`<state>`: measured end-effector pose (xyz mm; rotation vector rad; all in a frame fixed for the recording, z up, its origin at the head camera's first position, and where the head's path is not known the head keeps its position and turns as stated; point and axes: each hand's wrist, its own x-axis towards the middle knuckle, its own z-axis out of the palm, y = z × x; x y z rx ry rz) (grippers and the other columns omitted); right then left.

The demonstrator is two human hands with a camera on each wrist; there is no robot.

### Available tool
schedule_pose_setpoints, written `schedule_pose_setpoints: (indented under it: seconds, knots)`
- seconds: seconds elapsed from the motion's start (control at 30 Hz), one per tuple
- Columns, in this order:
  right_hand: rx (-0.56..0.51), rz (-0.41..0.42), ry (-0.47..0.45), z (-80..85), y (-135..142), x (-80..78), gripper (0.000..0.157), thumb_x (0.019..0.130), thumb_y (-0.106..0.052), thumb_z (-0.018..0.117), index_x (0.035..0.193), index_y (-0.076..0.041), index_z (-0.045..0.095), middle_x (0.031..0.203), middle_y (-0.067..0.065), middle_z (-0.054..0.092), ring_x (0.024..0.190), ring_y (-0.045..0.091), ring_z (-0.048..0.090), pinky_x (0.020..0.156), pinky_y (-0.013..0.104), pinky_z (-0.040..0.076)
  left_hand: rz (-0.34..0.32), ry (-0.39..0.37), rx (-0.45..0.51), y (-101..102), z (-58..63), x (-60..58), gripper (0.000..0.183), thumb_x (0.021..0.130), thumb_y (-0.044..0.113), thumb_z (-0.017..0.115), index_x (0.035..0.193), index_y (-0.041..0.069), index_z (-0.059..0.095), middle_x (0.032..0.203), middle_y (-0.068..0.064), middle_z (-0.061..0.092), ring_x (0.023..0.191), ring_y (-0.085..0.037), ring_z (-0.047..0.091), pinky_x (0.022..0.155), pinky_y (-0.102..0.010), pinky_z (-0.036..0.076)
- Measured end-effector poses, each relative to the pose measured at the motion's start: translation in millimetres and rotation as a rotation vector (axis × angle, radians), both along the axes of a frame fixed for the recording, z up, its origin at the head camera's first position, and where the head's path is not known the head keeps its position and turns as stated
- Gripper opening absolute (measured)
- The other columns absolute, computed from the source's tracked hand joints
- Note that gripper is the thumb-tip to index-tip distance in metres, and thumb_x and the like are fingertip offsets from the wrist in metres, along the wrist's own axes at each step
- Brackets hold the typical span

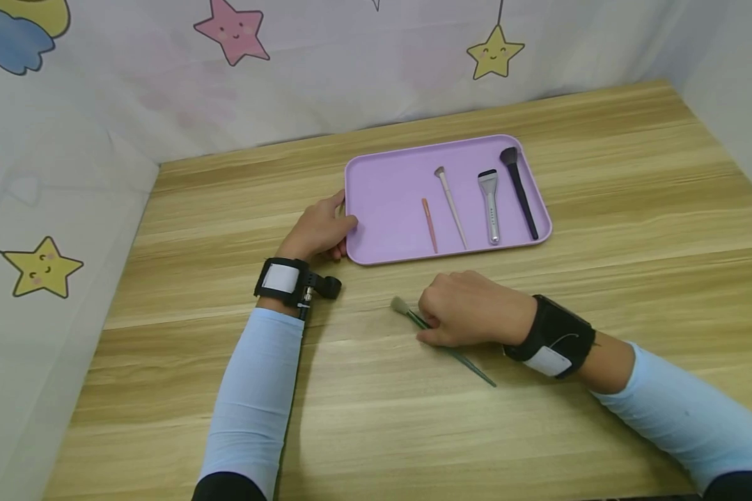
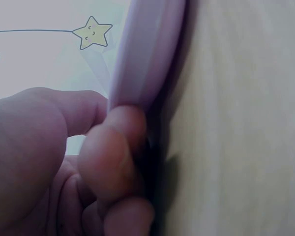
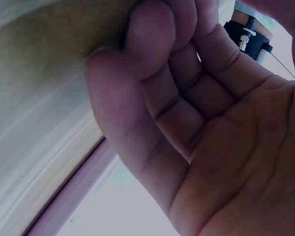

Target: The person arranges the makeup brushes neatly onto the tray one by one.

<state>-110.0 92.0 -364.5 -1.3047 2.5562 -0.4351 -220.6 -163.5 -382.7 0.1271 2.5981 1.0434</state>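
My left hand (image 1: 319, 228) grips the left edge of a lilac tray (image 1: 382, 209), thumb over the rim. The left wrist view has its curled fingertips (image 2: 108, 157) against the tray's outer side. Just in front of the tray, my right hand (image 1: 470, 309) pinches a green makeup brush (image 1: 470, 365) around its middle. The brush's pale bristles point up-left and its thin handle slants toward the front right. Part of the handle is hidden under the hand. In the right wrist view the curled fingers (image 3: 115, 93) are close to the tabletop; the brush is out of sight there.
On the tray lie a short pink stick (image 1: 429, 226), a slim white-handled brush (image 1: 452, 209), a silver flat-headed brush (image 1: 491, 209) and a black makeup brush (image 1: 521, 195). Behind the wooden table (image 1: 633, 209) hangs a white cloth (image 1: 351, 69) printed with stars.
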Motion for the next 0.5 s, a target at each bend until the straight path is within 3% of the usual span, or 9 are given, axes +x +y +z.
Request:
schedule_pose_setpoints:
  seconds: [0.5]
  knots:
    - [-0.018,-0.015,-0.002,0.5,-0.2,-2.4,0.036,0.076,-0.028,0.063,0.049,-0.022,0.041,0.049,-0.013,0.035,0.045,0.004,0.035,0.037,0.024,0.029,0.002,0.000,0.000,0.1,0.1,0.6,0.067,0.088,0.026,0.047,0.149,0.022,0.021,0.055,-0.014,0.059,0.045,-0.027,0.057,0.037,-0.031,0.049]
